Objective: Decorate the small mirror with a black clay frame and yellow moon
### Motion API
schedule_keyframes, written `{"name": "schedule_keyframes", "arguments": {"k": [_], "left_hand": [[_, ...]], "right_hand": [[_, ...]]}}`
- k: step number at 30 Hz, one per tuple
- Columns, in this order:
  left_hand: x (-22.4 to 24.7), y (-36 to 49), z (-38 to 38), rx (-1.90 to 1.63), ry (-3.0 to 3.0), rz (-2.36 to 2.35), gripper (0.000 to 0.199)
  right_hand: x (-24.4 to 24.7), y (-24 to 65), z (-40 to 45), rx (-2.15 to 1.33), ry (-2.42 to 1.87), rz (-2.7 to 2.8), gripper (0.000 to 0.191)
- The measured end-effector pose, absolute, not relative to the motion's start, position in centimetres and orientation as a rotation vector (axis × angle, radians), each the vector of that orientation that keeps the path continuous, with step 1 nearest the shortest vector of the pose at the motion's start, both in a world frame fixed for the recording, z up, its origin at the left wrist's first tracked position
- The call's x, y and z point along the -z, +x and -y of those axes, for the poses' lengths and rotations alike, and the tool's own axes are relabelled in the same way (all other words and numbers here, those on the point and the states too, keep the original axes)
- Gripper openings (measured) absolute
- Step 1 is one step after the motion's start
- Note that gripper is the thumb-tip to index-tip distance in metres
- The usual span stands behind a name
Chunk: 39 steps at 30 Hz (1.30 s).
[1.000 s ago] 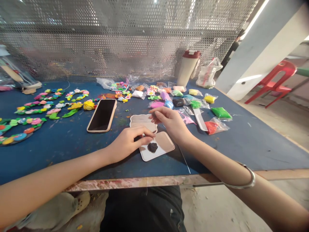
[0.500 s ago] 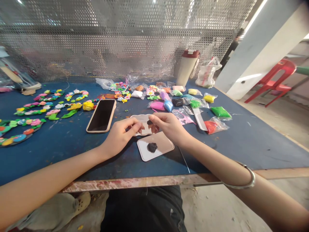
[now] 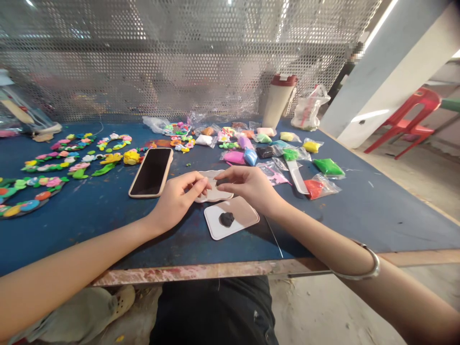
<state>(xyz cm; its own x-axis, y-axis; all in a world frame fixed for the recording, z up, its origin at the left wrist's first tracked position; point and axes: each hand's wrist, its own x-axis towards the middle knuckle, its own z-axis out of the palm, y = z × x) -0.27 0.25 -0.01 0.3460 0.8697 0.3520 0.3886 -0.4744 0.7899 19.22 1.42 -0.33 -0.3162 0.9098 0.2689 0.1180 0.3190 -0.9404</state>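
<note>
My right hand (image 3: 247,186) is over a white wavy-edged plate (image 3: 218,193), its thumb and fingertips closed around a small piece of black clay (image 3: 220,182), mostly hidden. Close by on the left, my left hand (image 3: 183,194) has thumb and forefinger pressed together at the plate's left side; whatever they hold, if anything, cannot be made out. Nearer to me lies a white rounded rectangular board (image 3: 215,231). On it sits a lump of black clay (image 3: 226,219), with neither hand touching it.
A phone (image 3: 151,172) lies left of my hands, near colourful clay flower pieces (image 3: 111,159). Bagged clay (image 3: 328,166), a white comb-like tool (image 3: 296,177) and a tumbler (image 3: 279,101) stand or lie beyond and right. A thin rod (image 3: 275,238) rests near the table's front edge.
My right hand's fingers have shifted slightly left and flattened around the black clay piece, which shows less. My left hand has barely moved.
</note>
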Motion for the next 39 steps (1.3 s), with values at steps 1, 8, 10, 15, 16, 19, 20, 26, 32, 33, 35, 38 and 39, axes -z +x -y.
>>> {"name": "schedule_keyframes", "arguments": {"k": [1, 8, 10, 15, 16, 19, 20, 26, 32, 33, 35, 38, 39], "left_hand": [[0.02, -0.27, -0.27, -1.048, 2.022, -1.096, 0.026], [0.0, -0.22, -0.35, -1.049, 2.037, -1.102, 0.027], [-0.01, -0.22, -0.33, -1.046, 2.033, -1.101, 0.026], [-0.02, -0.19, -0.31, -1.049, 2.021, -1.098, 0.027], [-0.02, -0.19, -0.32, -1.049, 2.022, -1.099, 0.027], [-0.02, -0.18, -0.36, -1.052, 2.028, -1.103, 0.026], [-0.03, -0.18, -0.36, -1.055, 2.031, -1.105, 0.026], [-0.1, -0.22, -0.26, -1.056, 2.036, -1.106, 0.027], [-0.19, -0.22, -0.16, -1.044, 2.021, -1.113, 0.027], [-0.21, -0.23, -0.16, -1.038, 2.017, -1.116, 0.027], [-0.23, -0.22, -0.16, -1.022, 2.013, -1.116, 0.028], [-0.26, -0.19, -0.22, -1.0, 2.01, -1.113, 0.029], [-0.26, -0.18, -0.24, -0.996, 2.012, -1.113, 0.03]], "right_hand": [[0.4, 19.22, -1.44, -1.099, -0.922, 1.683, 0.015], [0.3, 19.1, -1.4, -1.189, -0.964, 1.657, 0.025], [0.43, 19.13, -1.48, -1.134, -0.938, 1.682, 0.012], [0.34, 19.12, -1.41, -1.187, -0.959, 1.648, 0.019], [0.27, 19.11, -1.37, -1.202, -0.972, 1.638, 0.023], [0.23, 19.08, -1.38, -1.187, -0.962, 1.635, 0.013], [0.27, 19.08, -1.43, -1.173, -0.951, 1.633, 0.012], [0.5, 19.13, -1.67, -1.172, -0.972, 1.597, 0.021], [0.74, 19.12, -1.66, -1.262, -0.958, 1.589, 0.022], [0.78, 19.12, -1.66, -1.279, -0.96, 1.591, 0.028], [0.83, 19.13, -1.67, -1.293, -0.951, 1.594, 0.03], [0.91, 19.16, -1.73, -1.267, -0.907, 1.602, 0.02], [0.92, 19.17, -1.74, -1.251, -0.899, 1.607, 0.021]]}}
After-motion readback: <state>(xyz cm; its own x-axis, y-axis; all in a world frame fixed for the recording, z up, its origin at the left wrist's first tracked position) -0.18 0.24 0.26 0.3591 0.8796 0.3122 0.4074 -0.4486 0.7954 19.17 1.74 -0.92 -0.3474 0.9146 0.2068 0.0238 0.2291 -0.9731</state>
